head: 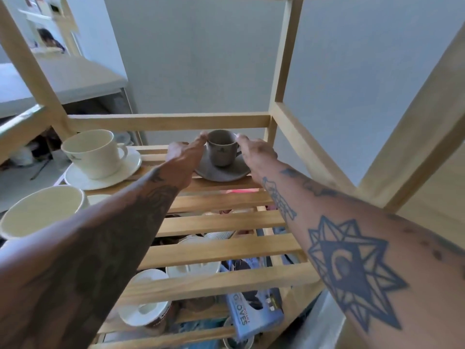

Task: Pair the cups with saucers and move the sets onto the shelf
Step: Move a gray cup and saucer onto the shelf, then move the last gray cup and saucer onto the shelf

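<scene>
Both forearms stretch away from the camera toward the middle of the frame, tattooed and nearly straight, converging on a small grey cup (222, 149). The left hand (185, 152) comes in from the lower left, knuckles up, with its fingertips (203, 135) touching the cup's rim on the left side. The right hand (254, 149) comes in from the lower right and pinches the rim on the opposite side, so the two hands are apart with the cup clamped between them. The cup stands upright on a grey saucer (221, 170), which rests on the far slats of the wooden shelf (221, 222), close to the back rail.

At the left of the frame, on the same shelf level, a white cup (94, 152) sits upright on a white saucer (103, 172). Nearer the camera, at the lower left, another white cup (42, 210) is partly hidden by the left forearm. Through the slats, white dishes (193, 269) and a blue box (254, 313) show on a lower level.
</scene>
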A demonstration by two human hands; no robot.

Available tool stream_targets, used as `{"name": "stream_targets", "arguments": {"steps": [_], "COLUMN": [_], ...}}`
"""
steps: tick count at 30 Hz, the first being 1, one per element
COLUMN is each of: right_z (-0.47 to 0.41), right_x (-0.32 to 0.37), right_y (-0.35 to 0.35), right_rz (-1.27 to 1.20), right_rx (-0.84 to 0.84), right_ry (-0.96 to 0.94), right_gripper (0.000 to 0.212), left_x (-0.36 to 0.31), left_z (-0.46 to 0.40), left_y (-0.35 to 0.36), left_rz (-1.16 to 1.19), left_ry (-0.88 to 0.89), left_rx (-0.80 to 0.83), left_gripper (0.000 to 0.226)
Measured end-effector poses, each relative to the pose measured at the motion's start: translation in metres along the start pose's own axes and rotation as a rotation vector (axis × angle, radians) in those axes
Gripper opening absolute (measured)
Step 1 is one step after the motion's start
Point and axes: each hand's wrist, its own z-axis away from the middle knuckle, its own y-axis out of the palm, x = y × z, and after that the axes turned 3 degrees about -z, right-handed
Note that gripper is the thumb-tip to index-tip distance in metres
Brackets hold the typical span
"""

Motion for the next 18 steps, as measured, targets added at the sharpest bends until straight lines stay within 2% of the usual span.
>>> {"name": "stream_targets", "arguments": {"steps": [2,4,9,13,16,18], "right_z": [0.003,0.010,0.052,0.113,0.175,0.216], "right_x": [0.003,0.007,0.022,0.039,0.050,0.055], "right_y": [-0.003,-0.008,-0.026,-0.058,-0.097,-0.130], "right_rz": [0.034,0.053,0.078,0.026,-0.019,0.005], "right_rx": [0.015,0.030,0.081,0.140,0.241,0.330], "right_ry": [0.006,0.011,-0.011,-0.035,-0.098,-0.115], "right_gripper": [0.057,0.055,0.052,0.046,0.038,0.033], "left_x": [0.001,0.002,-0.001,-0.018,-0.034,-0.046], "left_z": [0.001,0.009,0.061,0.137,0.211,0.262], "left_y": [-0.004,-0.013,-0.040,-0.064,-0.073,-0.071], "left_rz": [0.031,0.027,-0.045,-0.028,0.063,0.066], "left_ry": [-0.003,0.011,0.050,0.101,0.082,0.061], "left_rx": [0.010,0.014,0.003,-0.101,-0.073,-0.022], "left_gripper": [0.063,0.046,0.042,0.044,0.027,0.024]}}
